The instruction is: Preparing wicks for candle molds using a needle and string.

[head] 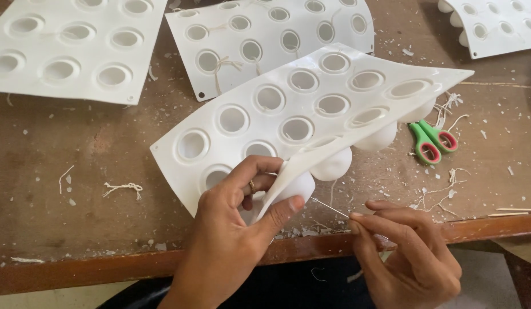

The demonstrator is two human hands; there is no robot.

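Mould [311, 103], white and flexible with round cavities, lies mid-frame on the table [59, 217], its near edge lifted and folded back so the rounded undersides of the cups show. Left hand [237, 229] grips that lifted corner at lower centre, thumb under a cup and fingers curled over the top; a ring sits on one finger. Right hand [408, 252], at lower right, is closed in a pinch on a thin needle [331, 207] whose tip points at the underside of the held cup. Scissors [432, 142] with green and red handles lie just right of the mould. Three more moulds rest along the top: one at upper left [76, 46], one upper centre [265, 34] with string in some holes, one at upper right [500, 26]. Worn brown wood, scattered with white flakes and string scraps [123, 187], ends in a reddish front edge.
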